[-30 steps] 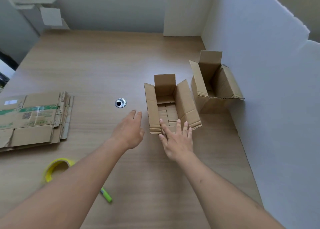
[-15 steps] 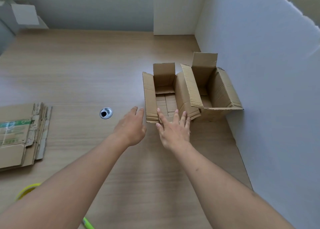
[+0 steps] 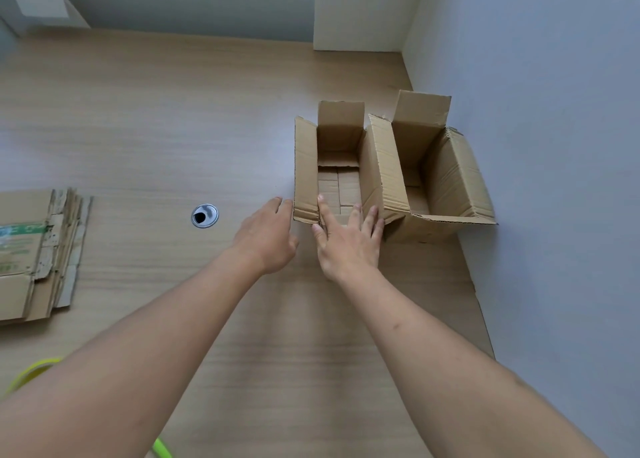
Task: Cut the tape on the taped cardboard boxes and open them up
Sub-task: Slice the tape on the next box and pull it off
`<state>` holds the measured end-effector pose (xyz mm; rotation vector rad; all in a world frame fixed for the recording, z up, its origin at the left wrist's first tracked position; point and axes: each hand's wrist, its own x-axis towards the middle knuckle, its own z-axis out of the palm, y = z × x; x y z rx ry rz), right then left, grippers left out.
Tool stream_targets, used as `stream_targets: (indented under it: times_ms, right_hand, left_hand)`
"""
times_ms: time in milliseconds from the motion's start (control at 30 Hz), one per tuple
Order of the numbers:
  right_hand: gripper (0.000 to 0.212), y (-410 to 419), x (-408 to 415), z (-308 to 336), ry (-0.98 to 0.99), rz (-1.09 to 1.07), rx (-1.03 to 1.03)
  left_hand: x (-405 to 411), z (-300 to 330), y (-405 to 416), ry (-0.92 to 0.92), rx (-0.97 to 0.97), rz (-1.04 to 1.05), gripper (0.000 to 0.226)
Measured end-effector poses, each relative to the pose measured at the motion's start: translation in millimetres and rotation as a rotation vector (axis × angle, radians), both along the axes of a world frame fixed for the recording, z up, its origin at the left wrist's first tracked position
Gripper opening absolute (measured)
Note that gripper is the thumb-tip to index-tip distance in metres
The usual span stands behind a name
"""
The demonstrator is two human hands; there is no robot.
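Wooden table point(image 3: 173, 118): two open boxes point(image 3: 337, 167), one flattened stack point(image 3: 31, 250), two spread hands point(image 3: 346, 246).

Two open cardboard boxes stand on the desk point(image 3: 207, 128), touching side by side: one point(image 3: 304, 167) to the right of the metal grommet hole point(image 3: 204, 215), the other point(image 3: 450, 180) farther right from it, against the white wall panel point(image 3: 554, 146). One grommet hole shows in the desk. One stack of flattened cardboard point(image 3: 31, 250) lies to the left of the hole, with several sheets in it, too tightly layered to count. One roll of yellow tape point(image 3: 31, 371) sits nearer the person than the hole, partly hidden by an arm. One green object point(image 3: 162, 449) shows at the bottom edge, mostly hidden. Two hands are in view: the left point(image 3: 268, 238) and the right point(image 3: 348, 246), both right of the hole.
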<state>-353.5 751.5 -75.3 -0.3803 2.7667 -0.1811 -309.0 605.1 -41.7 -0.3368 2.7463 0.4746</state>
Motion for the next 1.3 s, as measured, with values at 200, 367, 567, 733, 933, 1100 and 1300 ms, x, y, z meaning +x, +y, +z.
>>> stream_targets:
  times_ms: [200, 367, 567, 733, 933, 1100, 1300]
  right_hand:
    - [0.055, 8.0, 0.2, 20.4, -0.039, 0.054, -0.059]
    - [0.057, 8.5, 14.3, 49.2, 0.046, 0.184, -0.118]
    - [0.052, 15.7, 48.8, 98.2, 0.086, 0.297, -0.142]
    - [0.044, 20.0, 90.5, 143.7, 0.109, 0.360, -0.095]
    - [0.042, 15.5, 134.9, 194.1, 0.151, 0.339, -0.121]
    - [0.041, 3.5, 161.8, 219.4, 0.181, 0.348, -0.112]
    - [0.044, -10.7, 190.4, 234.6, 0.225, 0.443, -0.136]
  left_hand:
    - [12.2, 17.4, 5.5, 0.002, -0.010, 0.034, 0.061]
    - [33.0, 37.2, 5.5, 0.036, -0.032, 0.021, 0.061]
    - [74.0, 67.9, 0.5, 0.035, -0.116, -0.055, 0.060]
    - [118.1, 104.6, -1.0, 0.075, -0.161, -0.083, 0.054]
    - [160.3, 144.7, -9.6, 0.107, -0.194, -0.112, 0.052]
    - [192.6, 169.3, -20.1, 0.127, -0.171, -0.078, 0.051]
    - [231.9, 186.4, -36.3, 0.186, -0.178, 0.010, 0.050]
